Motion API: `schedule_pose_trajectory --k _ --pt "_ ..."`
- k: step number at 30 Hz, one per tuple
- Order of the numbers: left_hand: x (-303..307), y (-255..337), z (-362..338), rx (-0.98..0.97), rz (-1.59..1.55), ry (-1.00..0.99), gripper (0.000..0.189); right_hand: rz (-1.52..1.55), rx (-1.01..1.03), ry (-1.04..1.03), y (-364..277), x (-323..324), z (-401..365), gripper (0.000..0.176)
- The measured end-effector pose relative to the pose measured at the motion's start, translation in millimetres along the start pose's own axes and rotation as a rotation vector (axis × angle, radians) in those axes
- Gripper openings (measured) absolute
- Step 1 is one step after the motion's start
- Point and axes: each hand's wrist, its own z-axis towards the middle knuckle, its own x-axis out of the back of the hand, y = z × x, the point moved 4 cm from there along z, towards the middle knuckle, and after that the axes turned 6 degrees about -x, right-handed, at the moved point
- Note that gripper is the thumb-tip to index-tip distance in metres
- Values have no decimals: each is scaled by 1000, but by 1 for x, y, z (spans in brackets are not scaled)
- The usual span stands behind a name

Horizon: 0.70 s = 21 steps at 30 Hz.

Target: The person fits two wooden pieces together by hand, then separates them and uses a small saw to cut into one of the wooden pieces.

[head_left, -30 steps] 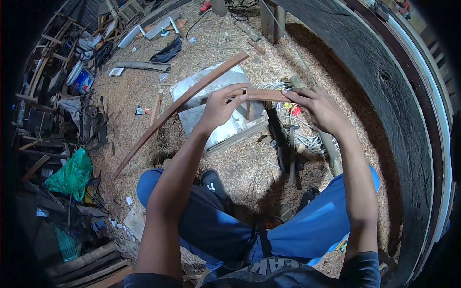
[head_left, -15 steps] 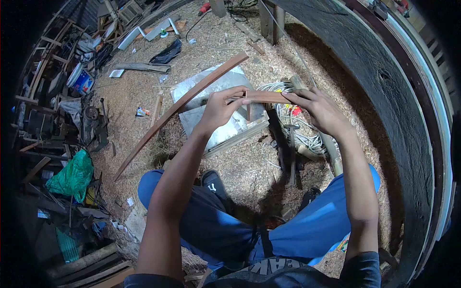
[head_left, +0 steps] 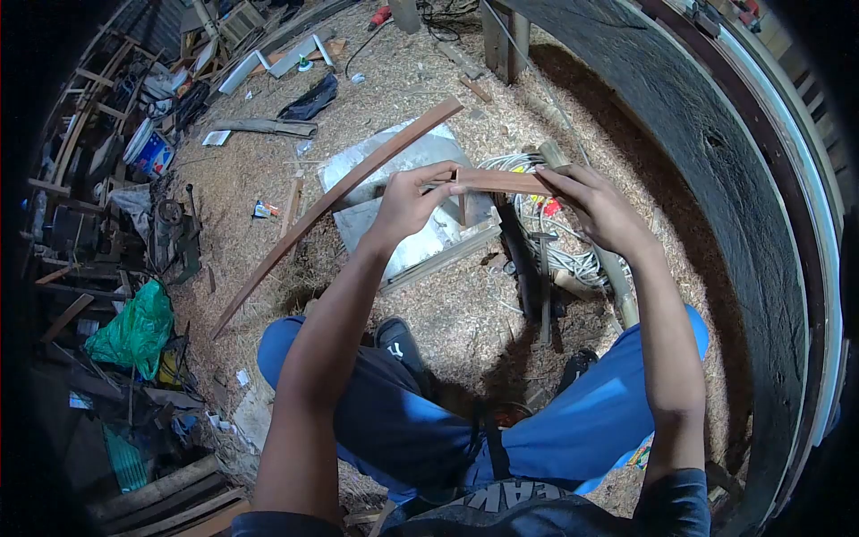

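My left hand (head_left: pixel 416 201) is closed in a pinch on the left end of a short reddish-brown wooden piece (head_left: pixel 503 182). At that end a small dark gap shows, and a narrow wooden part (head_left: pixel 463 211) points down from it. My right hand (head_left: pixel 598 206) grips the other end, its fingers laid over the top; its thumb is mostly hidden. Beyond my left hand, a long reddish-brown wooden strip (head_left: pixel 309 219) slants across a pale flat board (head_left: pixel 367 224) on the ground.
A hammer (head_left: pixel 544 277) leans by a dark piece of wood (head_left: pixel 519 255) near coiled pale cable (head_left: pixel 577 259). A big dark plank (head_left: pixel 707 125) curves along the right. Scrap and a green plastic bag (head_left: pixel 134 329) crowd the left. Wood shavings cover the ground.
My right hand has shifted slightly to the right along the short wooden piece, so more of its face shows. My left hand stays almost where it was.
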Motion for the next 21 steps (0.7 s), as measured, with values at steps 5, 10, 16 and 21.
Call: schedule_pose_trajectory --k 5,10,16,21 --pt "-1 -2 0 25 -74 -10 38 63 6 11 11 -4 0 46" --pt "0 3 0 28 -89 -7 37 125 -33 19 9 0 1 42" --pt "-2 6 -3 48 -110 6 37 211 -67 22 7 4 -1 42" --pt "-3 2 -2 36 -133 11 37 160 -72 -25 23 -7 -1 43"
